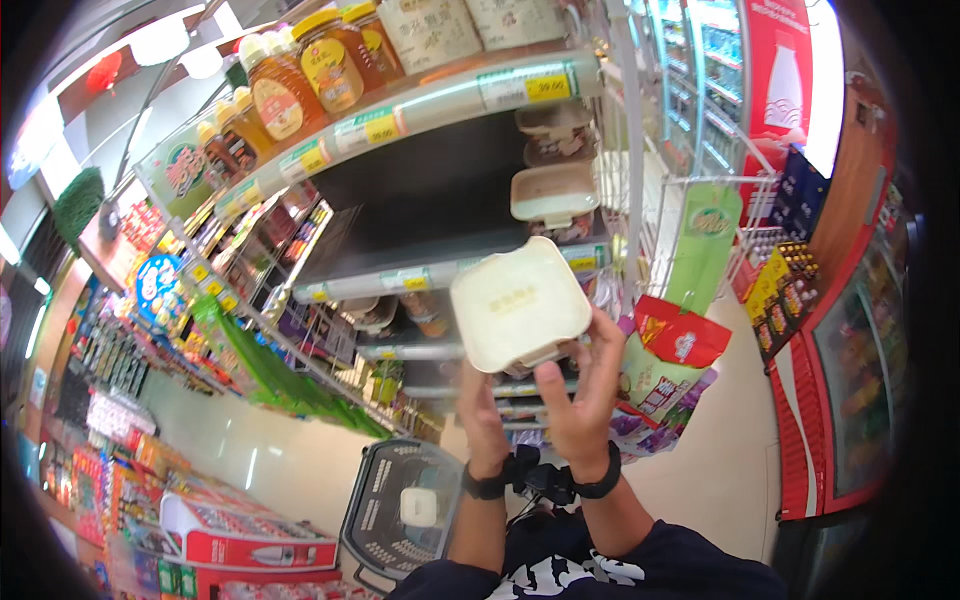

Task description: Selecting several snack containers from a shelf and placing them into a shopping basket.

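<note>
A square food container with a cream plastic lid (525,304) is held up before the shelf rack. My right hand (589,397) grips its near right corner, thumb in front and fingers around the side. My left hand (484,416) supports it from below on the left, its fingertips hidden behind the container. Similar lidded containers (555,191) are stacked at the right end of the dark shelf (427,187). In the grey shopping basket (397,480) below my left hand lies another container with a cream lid (418,507).
Bottles of amber liquid (277,94) line the upper shelf. Bagged snacks (664,367) hang at the rack's right side, beside a green sign (705,240). A red-framed glass-front cabinet (847,375) stands at the right. Red display boxes (259,544) are at lower left.
</note>
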`<move>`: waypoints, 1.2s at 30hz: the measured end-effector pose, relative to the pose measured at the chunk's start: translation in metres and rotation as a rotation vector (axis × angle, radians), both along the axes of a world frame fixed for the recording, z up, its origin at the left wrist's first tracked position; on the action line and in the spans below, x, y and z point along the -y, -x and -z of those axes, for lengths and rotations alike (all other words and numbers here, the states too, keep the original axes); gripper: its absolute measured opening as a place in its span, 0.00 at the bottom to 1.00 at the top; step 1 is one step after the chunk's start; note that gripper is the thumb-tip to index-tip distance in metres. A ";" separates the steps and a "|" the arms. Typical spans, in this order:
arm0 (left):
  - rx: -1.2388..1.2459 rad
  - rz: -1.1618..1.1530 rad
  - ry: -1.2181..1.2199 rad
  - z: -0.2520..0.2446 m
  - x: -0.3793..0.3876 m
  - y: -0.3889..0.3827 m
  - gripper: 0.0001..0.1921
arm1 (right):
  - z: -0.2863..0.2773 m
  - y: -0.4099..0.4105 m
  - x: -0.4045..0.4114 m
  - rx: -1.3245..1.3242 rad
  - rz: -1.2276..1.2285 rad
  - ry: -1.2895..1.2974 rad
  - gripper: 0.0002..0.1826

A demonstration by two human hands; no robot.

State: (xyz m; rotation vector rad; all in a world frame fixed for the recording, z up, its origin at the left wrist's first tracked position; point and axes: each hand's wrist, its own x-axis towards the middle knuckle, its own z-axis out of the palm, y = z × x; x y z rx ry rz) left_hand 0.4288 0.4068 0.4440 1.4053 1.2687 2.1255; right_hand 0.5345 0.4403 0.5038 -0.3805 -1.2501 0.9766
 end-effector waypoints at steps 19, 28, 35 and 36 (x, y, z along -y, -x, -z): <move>-0.150 -0.236 0.130 -0.002 0.196 -0.009 0.50 | 0.020 0.011 0.131 -0.046 -0.333 0.205 0.22; -0.102 -0.352 0.093 -0.003 0.329 0.001 0.44 | 0.016 0.041 0.239 0.023 -0.523 0.196 0.19; -0.004 -0.554 0.074 0.018 0.436 0.000 0.29 | 0.036 0.062 0.324 0.181 -0.748 0.172 0.20; 0.090 -0.536 0.082 0.023 0.443 -0.001 0.26 | 0.039 0.063 0.332 0.201 -0.781 0.157 0.20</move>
